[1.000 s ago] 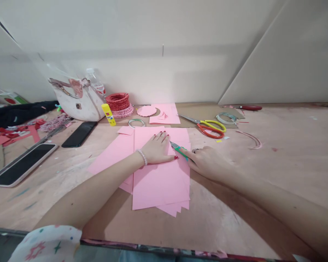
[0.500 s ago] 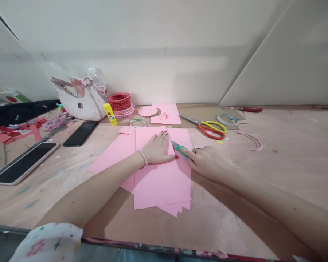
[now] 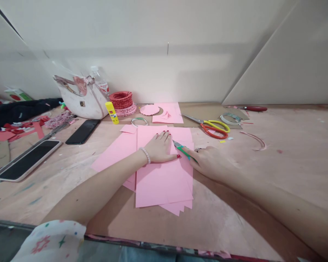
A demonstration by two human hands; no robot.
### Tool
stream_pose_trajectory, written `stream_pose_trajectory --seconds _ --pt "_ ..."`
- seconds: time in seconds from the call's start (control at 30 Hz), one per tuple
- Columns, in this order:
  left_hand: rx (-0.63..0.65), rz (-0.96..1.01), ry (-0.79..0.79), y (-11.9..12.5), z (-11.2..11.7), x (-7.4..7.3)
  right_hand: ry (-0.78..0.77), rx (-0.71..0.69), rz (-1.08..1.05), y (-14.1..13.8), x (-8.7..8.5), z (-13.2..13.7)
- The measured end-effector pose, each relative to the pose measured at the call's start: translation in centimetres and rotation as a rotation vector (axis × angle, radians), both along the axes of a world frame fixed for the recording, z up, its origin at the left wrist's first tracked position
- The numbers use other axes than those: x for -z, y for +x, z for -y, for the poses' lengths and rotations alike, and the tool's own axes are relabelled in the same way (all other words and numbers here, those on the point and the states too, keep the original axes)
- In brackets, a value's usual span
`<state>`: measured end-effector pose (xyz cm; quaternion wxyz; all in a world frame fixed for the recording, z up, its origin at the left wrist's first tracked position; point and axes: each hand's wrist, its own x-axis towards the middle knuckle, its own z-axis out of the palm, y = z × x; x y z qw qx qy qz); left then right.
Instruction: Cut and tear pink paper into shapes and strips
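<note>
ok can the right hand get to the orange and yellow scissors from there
Probably yes: the scissors lie just beyond the right hand, with only tabletop and paper scraps between. It grips the green craft knife, though, so would likely set that down first.

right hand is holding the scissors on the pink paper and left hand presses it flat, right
The head view shows the right hand holding a green craft knife, not the scissors, which lie beyond the paper. The left hand does press it flat.

head-worn view, forward and down onto the work table (image 3: 295, 171)
</note>
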<state>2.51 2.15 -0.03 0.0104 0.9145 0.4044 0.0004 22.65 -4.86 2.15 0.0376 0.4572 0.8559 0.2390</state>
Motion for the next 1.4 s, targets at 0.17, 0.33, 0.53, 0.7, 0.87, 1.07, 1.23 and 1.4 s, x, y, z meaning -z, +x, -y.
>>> stream_pose_trajectory --seconds 0.17,0.33,0.53,0.7,0.87,1.07,1.23,1.4 --pt "0.010 0.008 0.016 -0.1 -0.1 -0.2 -0.009 0.009 0.004 -0.3 0.3 -0.2" --pt "0.012 0.006 0.037 -0.1 -0.6 -0.4 -0.059 0.018 -0.014 -0.1 0.4 -0.1" --pt "-0.002 -0.009 -0.019 0.1 -0.8 -0.2 -0.063 0.040 -0.030 -0.3 0.2 -0.1" --pt "-0.020 0.002 -0.013 0.1 -0.8 0.0 -0.070 0.049 -0.020 -0.3 0.1 0.0" --pt "-0.031 0.005 -0.005 0.2 -0.8 0.1 -0.045 0.075 0.002 0.0 0.3 -0.1" --pt "-0.033 0.009 -0.010 0.1 -0.8 0.0 -0.065 0.040 -0.039 0.0 0.7 -0.7" --pt "-0.034 -0.002 -0.020 0.0 -0.8 0.1 -0.067 0.066 -0.026 0.2 0.6 -0.7" --pt "-0.032 0.010 -0.010 0.1 -0.7 0.0 -0.076 0.065 -0.024 -0.5 0.3 -1.1"
